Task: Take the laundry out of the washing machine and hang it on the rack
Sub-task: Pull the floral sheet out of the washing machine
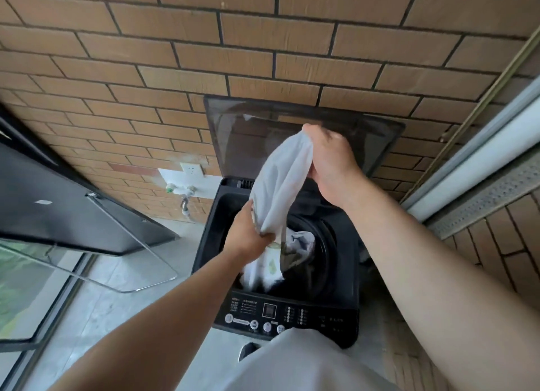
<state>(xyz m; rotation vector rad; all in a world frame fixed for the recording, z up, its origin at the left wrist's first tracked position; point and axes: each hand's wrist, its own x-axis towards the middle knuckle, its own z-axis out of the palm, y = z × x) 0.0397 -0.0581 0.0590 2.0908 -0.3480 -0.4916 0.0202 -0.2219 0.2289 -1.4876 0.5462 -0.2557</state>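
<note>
The lid (365, 133) of the black washing machine (349, 276) stood open and leaned back near the brick wall (175, 54), so the person could reach down into the drum (324, 244). The right hand (330, 162) was closed tight around the top end of a white cloth (280, 183) and held it up high over the opening, most likely to pull it free from the other wet things. The left hand (248, 232) gripped the same cloth lower down, right at the mouth of the drum, probably to help it slide out without dragging the rest along. The cloth was plain white, thin and soft, and it hung in long, limp folds between the two hands. Below the left hand lay a white piece with small green prints (270, 269); I could not tell if it was part of the same cloth. More laundry (301, 240), white and dark, sat bunched up in the drum. No drying rack could be made out for sure.
</note>
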